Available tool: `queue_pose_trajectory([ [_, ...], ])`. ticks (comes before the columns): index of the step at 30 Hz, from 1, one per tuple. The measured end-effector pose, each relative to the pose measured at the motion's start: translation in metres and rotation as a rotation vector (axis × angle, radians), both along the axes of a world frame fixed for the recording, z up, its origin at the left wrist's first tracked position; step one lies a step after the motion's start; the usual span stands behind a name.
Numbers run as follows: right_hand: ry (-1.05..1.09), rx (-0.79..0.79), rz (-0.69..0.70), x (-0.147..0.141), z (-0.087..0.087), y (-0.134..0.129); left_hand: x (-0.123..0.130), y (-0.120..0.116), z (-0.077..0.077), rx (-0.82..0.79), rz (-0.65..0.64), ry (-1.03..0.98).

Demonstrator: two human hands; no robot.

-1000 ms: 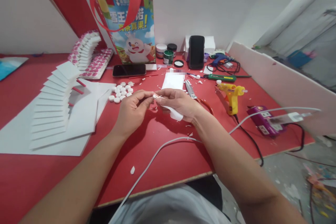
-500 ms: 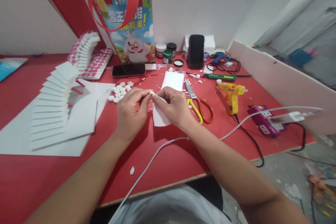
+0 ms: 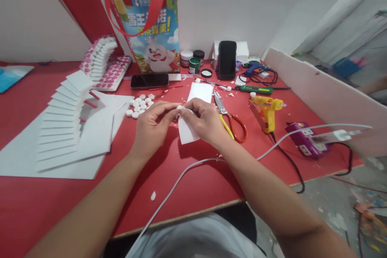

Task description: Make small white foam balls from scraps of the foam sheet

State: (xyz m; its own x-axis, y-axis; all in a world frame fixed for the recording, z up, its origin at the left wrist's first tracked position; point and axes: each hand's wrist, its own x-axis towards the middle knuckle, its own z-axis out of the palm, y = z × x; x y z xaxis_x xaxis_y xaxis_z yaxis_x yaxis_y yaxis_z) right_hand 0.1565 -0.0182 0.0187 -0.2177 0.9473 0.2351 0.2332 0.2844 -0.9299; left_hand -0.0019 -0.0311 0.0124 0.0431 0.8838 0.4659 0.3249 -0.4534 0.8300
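Your left hand (image 3: 152,128) and right hand (image 3: 207,123) meet in front of you, fingertips nearly touching. The left thumb and forefinger are pinched narrow at the top edge of a thin white sheet (image 3: 188,131); the right thumb and fingers grip that same edge from the other side. The sheet hangs below your fingertips, its lower end towards you. What shape its pinched edge has is hidden by your fingers.

Just beyond your fingertips lies a white block (image 3: 200,91), flat on the red table (image 3: 193,205). To the left of your left fingers, near them, is a cluster of small round white pieces (image 3: 136,109). Close to the right of your right hand are scissors (image 3: 221,105), with one yellow and one orange handle, the yellow partly covered by that hand. A white cable (image 3: 193,165) curves across the table on your side of the fingers and passes under your right forearm.

Farther right of your fingers stand a yellow glue gun (image 3: 268,115) and, beyond it from you, a green-handled tool (image 3: 256,89). Well to the left, white panels (image 3: 62,117) fan out over larger boards. Far beyond your fingers are a dark phone (image 3: 149,80), lying flat, small jars (image 3: 194,65) and a colourful bag (image 3: 159,48).
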Motion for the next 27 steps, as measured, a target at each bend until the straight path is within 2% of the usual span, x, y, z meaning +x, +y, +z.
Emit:
queue_pose_trajectory([
  [4,-0.072,0.032,0.027,0.003,0.005,-0.002,-0.003,0.003,-0.002,-0.185,-0.083,-0.135],
  [8,-0.113,0.072,0.062,0.007,0.007,-0.001,-0.005,0.004,-0.005,-0.310,-0.073,-0.240],
  [11,-0.137,0.089,0.088,0.008,0.007,0.001,-0.003,0.002,-0.004,-0.277,-0.056,-0.182],
  [16,-0.240,0.165,0.031,0.008,0.004,0.002,-0.001,-0.001,0.001,-0.189,-0.047,-0.029],
  [20,-0.195,0.140,0.009,0.011,0.006,0.004,-0.002,0.000,0.001,-0.153,-0.031,0.051],
  [23,-0.001,-0.110,0.042,0.018,0.011,0.011,-0.006,0.001,0.003,-0.185,-0.072,-0.018],
  [25,0.183,-0.409,0.078,0.022,0.013,0.016,-0.008,0.001,0.006,-0.171,-0.114,-0.034],
  [27,0.360,-0.718,0.180,0.024,0.012,0.020,-0.009,0.001,0.008,-0.133,-0.147,-0.003],
])
